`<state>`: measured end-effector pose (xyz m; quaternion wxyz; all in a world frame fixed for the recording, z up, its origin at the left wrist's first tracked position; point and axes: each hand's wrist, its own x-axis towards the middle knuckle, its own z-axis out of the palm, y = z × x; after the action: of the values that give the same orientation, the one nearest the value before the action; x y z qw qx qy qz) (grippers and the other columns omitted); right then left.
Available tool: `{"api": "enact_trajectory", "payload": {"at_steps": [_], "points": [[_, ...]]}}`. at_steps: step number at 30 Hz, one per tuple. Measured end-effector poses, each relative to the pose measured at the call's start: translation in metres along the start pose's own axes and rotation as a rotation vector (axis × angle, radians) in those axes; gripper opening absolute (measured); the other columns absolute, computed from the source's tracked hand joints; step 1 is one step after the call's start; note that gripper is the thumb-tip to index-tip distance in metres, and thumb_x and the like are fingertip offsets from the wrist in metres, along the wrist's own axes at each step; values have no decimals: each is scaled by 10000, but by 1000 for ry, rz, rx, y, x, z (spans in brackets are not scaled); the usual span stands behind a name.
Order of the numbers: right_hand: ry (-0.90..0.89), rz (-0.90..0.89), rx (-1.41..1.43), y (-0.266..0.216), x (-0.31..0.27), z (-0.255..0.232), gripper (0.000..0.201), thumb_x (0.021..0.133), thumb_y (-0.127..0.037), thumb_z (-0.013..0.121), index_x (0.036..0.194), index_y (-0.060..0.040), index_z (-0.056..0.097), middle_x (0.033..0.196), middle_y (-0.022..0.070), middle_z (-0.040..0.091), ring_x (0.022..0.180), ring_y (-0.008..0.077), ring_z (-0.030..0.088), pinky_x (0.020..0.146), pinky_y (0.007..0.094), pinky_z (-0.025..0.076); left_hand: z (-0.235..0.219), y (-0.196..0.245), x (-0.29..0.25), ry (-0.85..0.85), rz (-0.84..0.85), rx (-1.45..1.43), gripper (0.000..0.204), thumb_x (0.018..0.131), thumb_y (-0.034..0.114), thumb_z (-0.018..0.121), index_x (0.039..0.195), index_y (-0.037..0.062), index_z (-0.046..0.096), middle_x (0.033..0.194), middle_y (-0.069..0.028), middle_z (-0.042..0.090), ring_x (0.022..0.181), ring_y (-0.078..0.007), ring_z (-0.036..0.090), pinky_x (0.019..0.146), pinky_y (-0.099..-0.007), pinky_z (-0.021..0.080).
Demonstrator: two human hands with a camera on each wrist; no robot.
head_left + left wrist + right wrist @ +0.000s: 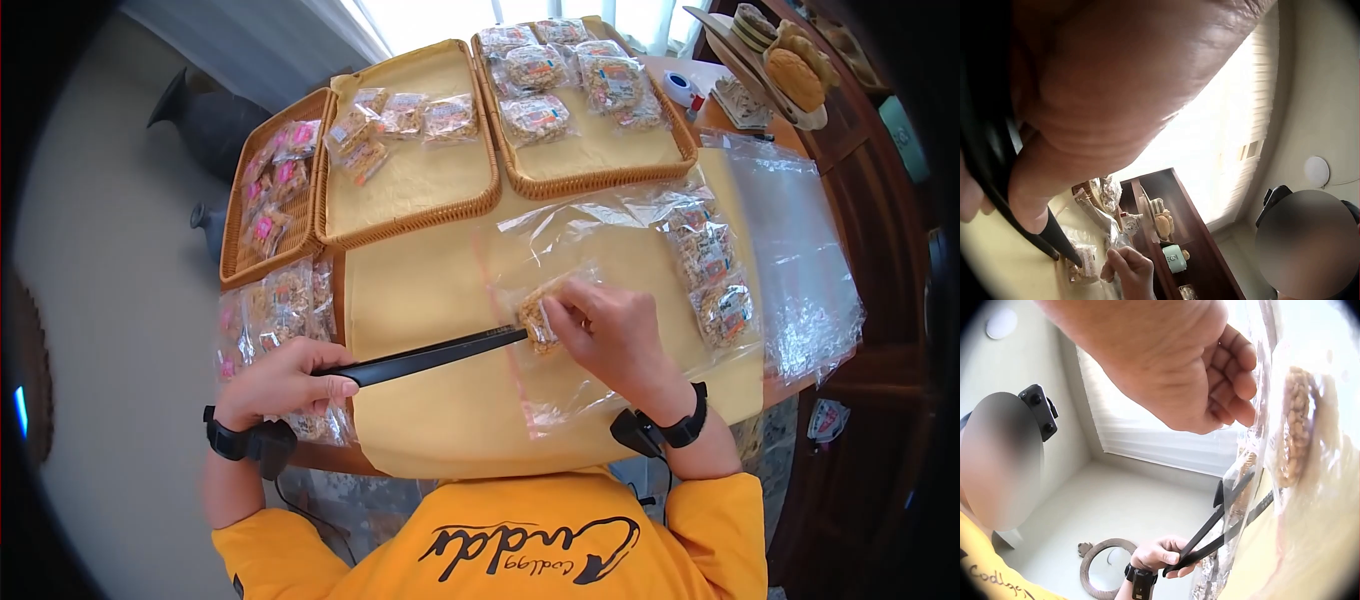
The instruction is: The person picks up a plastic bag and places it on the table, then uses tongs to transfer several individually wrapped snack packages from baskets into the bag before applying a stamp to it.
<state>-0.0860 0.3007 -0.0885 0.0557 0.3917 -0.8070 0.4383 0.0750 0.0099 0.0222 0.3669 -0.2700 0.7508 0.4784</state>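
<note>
My left hand (pixel 290 380) grips black tongs (pixel 440 358) near their rear end. Their tips reach past the red-lined edge of a large clear plastic bag (pixel 575 400), right at a wrapped grain snack (pixel 537 322) lying at the bag's mouth side. Over that snack, my right hand (pixel 610 335) has its fingers curled and pinches the bag's film, covering part of the snack. In the right wrist view the snack (pixel 1297 425) shows puffed grains behind the film, beside the curled fingers (pixel 1244 384). More wrapped snacks (pixel 705 255) lie in a row at the bag's far right side.
Wicker trays with snack packs stand at the back: a left tray (pixel 230 245), a middle tray (pixel 410 215) and a right tray (pixel 600 180). Filled bags (pixel 285 305) lie at the table's left, flat clear bags (pixel 800 260) at its right. A bread stand (pixel 735 50) rises at back right.
</note>
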Motion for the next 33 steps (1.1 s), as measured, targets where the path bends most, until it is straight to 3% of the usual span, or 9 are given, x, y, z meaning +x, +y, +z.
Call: {"api": "enact_trajectory", "payload": {"at_steps": [5,10,21,33], "points": [[-38,29,-39,5,-1,1,177,831,-154,673,701,-85,575,552,101,558,500,298,581,458,384,440,8,-3,21,-68,74,-37,331,927,205,655,1160,-29,636,765,18,602,608,-44,516,559,-206,455],[-57,61,-32,7,-2,2,170,827,-165,673,705,-86,585,561,108,567,516,307,592,468,390,451,19,0,43,-165,75,-143,277,923,208,655,1077,-22,653,786,-6,649,590,-49,557,554,-200,469],[-6,-59,-16,3,-1,-4,191,814,-132,672,698,-79,529,559,100,553,528,300,581,495,388,458,53,22,80,-100,167,-323,155,935,173,617,919,19,621,741,-10,623,588,-74,557,554,-213,439],[-5,-95,-1,4,-3,1,190,807,-109,688,703,-77,532,583,94,557,523,279,576,486,375,445,77,51,121,-35,277,-276,208,951,213,605,1012,15,617,738,5,601,577,-60,565,512,-203,448]]}}
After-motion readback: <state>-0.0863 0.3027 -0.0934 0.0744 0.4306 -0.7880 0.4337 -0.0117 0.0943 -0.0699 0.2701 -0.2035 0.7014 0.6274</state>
